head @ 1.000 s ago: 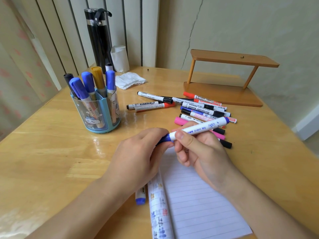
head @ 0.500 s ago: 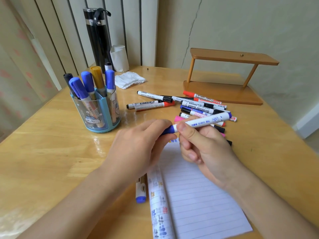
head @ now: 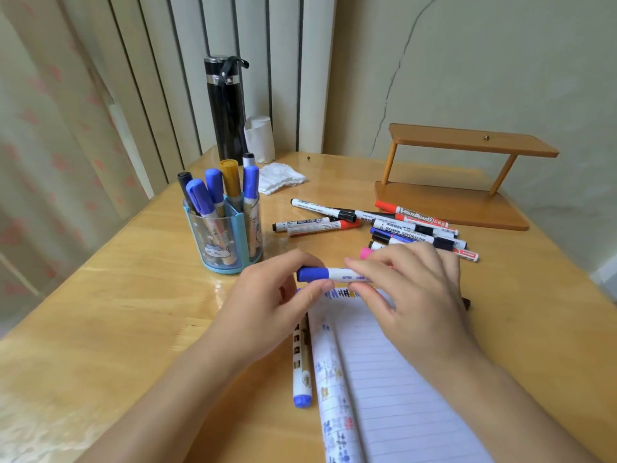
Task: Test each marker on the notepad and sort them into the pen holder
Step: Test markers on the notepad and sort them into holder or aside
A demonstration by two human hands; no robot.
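L hand (head: 267,310), R hand (head: 412,295) pinch marker (head: 320,274) over notepad (head: 400,396) edge.

One notepad (head: 401,379), one pen holder (head: 218,250), one flask (head: 227,111).

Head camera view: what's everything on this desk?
Held marker: one, white with blue cap, above the notepad's top.
Pen holder: one, blue and clear, left; holds at least five capped markers.
Loose markers: several, mixed caps, behind the hands.
Blue-ended marker: one, white, left of the notepad.
Notepad: one, white lined, near edge.
Flask: one, black, back.
Tissue: one, white, behind holder.
Wooden stand: one, brown, back right.
Table: one, light wood.
Left hand: pinches the blue cap.
Right hand: pinches the barrel.
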